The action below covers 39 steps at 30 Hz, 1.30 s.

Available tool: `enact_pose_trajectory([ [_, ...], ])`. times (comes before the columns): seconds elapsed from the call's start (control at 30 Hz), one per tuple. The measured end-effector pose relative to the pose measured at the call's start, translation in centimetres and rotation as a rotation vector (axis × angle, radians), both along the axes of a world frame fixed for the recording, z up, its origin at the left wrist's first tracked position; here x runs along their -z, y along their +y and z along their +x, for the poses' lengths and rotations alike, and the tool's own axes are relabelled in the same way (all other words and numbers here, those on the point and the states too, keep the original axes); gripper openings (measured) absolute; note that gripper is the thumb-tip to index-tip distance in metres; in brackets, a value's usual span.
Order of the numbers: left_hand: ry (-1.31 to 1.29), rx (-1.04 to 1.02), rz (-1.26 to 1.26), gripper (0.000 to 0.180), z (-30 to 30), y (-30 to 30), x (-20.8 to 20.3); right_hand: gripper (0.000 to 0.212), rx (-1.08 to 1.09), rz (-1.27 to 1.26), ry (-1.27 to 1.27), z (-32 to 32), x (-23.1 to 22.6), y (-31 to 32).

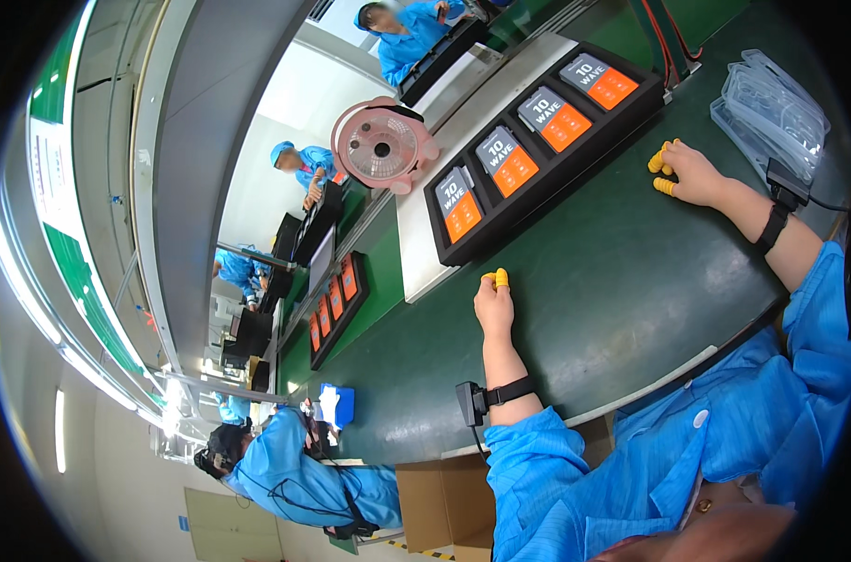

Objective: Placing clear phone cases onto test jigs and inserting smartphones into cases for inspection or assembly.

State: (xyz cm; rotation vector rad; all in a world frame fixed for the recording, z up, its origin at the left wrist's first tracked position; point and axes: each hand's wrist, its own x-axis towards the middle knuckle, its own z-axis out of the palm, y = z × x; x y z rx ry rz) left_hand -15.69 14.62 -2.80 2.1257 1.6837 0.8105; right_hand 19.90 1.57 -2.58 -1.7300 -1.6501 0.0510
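Head view is my only feed, so quick pass: I get the left hand [494, 307] over the green tabletop [622, 281], just off the near corner of a long black tray [552, 178]; its yellow-capped fingertips sit close together, and I can't tell whether anything is pinched there. Right hand [695, 178] is further along the bench, past the tray's near side, fingers bent, with a gap between the yellow-capped thumb and finger. The tray holds four grey-and-orange packs [507, 161], one per compartment in a row, and rests partly on a pale board [419, 253]. Stacked clear plastic trays [772, 117] lie near the right hand, beyond it. Black wrist straps [512, 391] on both arms, blue sleeves. Pink fan [374, 140] stands past the board; a second black tray [340, 320] with orange packs lies off to the left, then a blue box [345, 405] beside a co-worker [280, 459] in blue. Cardboard box [444, 501] below the bench edge.
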Motion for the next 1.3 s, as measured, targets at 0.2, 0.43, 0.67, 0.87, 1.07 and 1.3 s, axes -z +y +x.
enact_pose_trajectory([
  [0.2,-0.017,0.001,0.002,0.022,-0.1,0.0,0.1,0.018,-0.004,0.003,-0.004,-0.1,0.0,0.0],
  [0.43,-0.001,0.000,0.001,0.022,0.1,-0.1,0.0,0.019,0.000,0.020,-0.031,0.2,0.2,0.0],
  [0.67,-0.010,-0.052,0.024,0.023,-1.4,0.3,-0.9,0.019,-0.049,0.001,-0.036,-1.4,-2.1,2.0],
  [0.87,0.000,-0.027,0.013,0.023,-0.6,-0.1,-0.5,0.019,-0.024,0.020,-0.050,-0.7,-1.3,0.6],
  [1.07,0.027,0.020,-0.006,0.022,1.6,-0.7,0.2,0.018,0.034,-0.047,0.045,0.9,1.3,-1.4],
  [1.3,-0.259,0.022,0.032,0.021,0.0,0.7,1.8,0.019,0.029,-0.044,0.002,-1.6,-3.7,-1.4],
])
